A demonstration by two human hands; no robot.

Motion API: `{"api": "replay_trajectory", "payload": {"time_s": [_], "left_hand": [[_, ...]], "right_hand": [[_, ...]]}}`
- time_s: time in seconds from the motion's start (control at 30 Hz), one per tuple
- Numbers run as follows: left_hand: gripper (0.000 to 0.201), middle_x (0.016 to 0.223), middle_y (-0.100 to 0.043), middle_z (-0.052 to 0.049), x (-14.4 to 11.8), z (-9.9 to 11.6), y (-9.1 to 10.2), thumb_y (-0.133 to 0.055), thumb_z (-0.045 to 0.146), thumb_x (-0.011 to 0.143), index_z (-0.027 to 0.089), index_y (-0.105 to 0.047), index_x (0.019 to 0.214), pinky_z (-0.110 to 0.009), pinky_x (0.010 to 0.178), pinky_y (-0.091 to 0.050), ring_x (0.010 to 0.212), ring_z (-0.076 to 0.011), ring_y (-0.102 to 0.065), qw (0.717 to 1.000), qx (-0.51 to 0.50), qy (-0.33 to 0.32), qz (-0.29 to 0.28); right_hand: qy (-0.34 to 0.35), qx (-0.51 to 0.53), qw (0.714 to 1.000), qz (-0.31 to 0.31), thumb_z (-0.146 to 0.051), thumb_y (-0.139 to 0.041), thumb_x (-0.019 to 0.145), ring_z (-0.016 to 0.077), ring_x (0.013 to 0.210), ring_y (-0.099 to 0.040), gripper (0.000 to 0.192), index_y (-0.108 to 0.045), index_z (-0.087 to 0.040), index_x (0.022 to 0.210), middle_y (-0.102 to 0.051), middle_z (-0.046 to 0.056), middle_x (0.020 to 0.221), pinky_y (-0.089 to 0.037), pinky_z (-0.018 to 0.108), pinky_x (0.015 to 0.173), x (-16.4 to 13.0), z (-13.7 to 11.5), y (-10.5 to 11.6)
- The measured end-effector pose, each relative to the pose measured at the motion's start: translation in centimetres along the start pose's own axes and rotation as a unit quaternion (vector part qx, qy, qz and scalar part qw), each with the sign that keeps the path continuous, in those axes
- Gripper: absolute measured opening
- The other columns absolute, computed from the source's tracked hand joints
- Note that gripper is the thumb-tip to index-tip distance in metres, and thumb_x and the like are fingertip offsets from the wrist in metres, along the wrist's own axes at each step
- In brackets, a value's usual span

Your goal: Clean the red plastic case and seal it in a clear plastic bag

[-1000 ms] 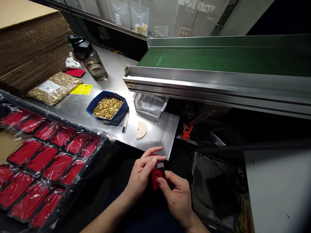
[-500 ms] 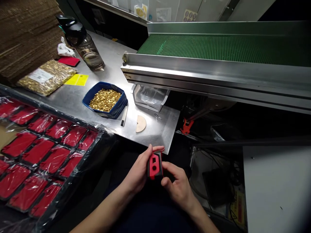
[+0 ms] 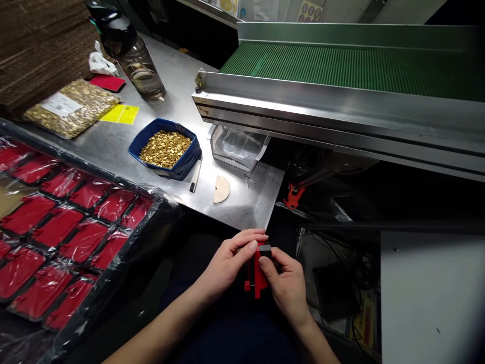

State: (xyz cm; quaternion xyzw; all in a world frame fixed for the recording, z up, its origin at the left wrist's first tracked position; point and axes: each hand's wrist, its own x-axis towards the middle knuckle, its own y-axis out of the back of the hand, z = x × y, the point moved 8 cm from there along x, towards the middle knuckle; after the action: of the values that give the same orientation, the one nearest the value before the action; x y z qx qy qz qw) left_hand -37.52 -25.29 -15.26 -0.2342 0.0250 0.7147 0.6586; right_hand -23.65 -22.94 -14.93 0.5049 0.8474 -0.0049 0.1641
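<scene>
One red part (image 3: 256, 275) with a black end, held off the surface, just below its near right corner. Both hands pinch it: left hand (image 3: 227, 263) fingers on top, right hand (image 3: 286, 288) thumb on the black end. On the surface (image 3: 113, 151): one blue tray (image 3: 166, 151) of brass bits near the near edge, one bag of brass bits (image 3: 70, 106), one bottle (image 3: 132, 55), one knife (image 3: 195, 178), one wood half-disc (image 3: 220, 189). Left edge: one black tray (image 3: 125, 253) of wrapped red parts, count unclear.

Light falls from above onto the steel surface (image 3: 235, 202), which shows soft glare, as does the plastic wrap (image 3: 76, 217). Below the surface's edge the scene is dim. Straight lines bow toward the frame edges; focus is fairly sharp.
</scene>
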Motion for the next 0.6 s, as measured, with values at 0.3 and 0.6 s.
{"api": "replay_trajectory", "payload": {"time_s": [0.3, 0.6], "left_hand": [[0.058, 0.121, -0.078, -0.014, 0.4, -3.5, 0.6, -0.050, 0.061, 0.099, 0.018, -0.071, 0.132, -0.053, 0.112, -0.048, 0.116, -0.0341, -0.071, 0.990, -0.076, 0.103, 0.050], [0.128, 0.175, -0.023, -0.006, -1.5, 0.0, 0.1, -0.096, 0.047, 0.064, 0.037, -0.019, 0.165, -0.047, 0.131, -0.025, 0.158, -0.0350, -0.029, 0.978, 0.155, -0.114, -0.080]], "right_hand": [[-0.086, 0.186, 0.979, 0.019, -0.044, -0.070, 0.097, 0.0145, 0.071, -0.063, 0.025, -0.076, -0.020, 0.098, -0.074, 0.001, 0.083, -0.050, 0.024, 0.065, 0.2, 1.6, -0.7], [-0.231, 0.466, 0.851, 0.079, -0.048, -0.086, 0.081, 0.0259, 0.098, -0.075, 0.034, -0.077, -0.020, 0.098, -0.080, 0.004, 0.092, -0.060, 0.041, 0.091, 0.9, 5.5, -0.4]]}}
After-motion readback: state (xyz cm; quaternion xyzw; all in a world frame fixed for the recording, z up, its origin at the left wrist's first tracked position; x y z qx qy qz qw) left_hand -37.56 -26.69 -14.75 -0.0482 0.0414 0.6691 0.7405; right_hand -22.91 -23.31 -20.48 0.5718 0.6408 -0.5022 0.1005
